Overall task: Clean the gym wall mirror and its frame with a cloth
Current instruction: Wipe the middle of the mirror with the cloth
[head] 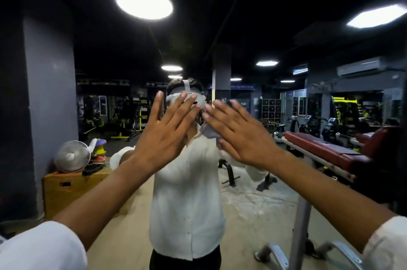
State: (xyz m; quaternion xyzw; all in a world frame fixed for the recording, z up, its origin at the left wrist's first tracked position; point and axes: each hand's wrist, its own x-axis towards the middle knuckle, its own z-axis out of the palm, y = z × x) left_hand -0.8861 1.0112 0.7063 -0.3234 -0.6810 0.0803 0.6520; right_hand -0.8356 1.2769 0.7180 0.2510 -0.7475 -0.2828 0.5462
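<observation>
The person wears a white long-sleeved shirt. The left sleeve (pixel 41 247) and the right sleeve (pixel 388 245) are bunched up near the elbows in soft folds. Both forearms are bare down to the left hand (pixel 163 133) and the right hand (pixel 239 135), and the nails are cut short. The mirror (pixel 253 27) gives the front of them: the shirt (pixel 187 192) is loose and closed by a line of small pale buttons (pixel 187 233) down the middle, over dark trousers (pixel 185 262). On the head sits a pale grey headset (pixel 199 99), with a light strap (pixel 186 85) running up over dark hair (pixel 195 83).
</observation>
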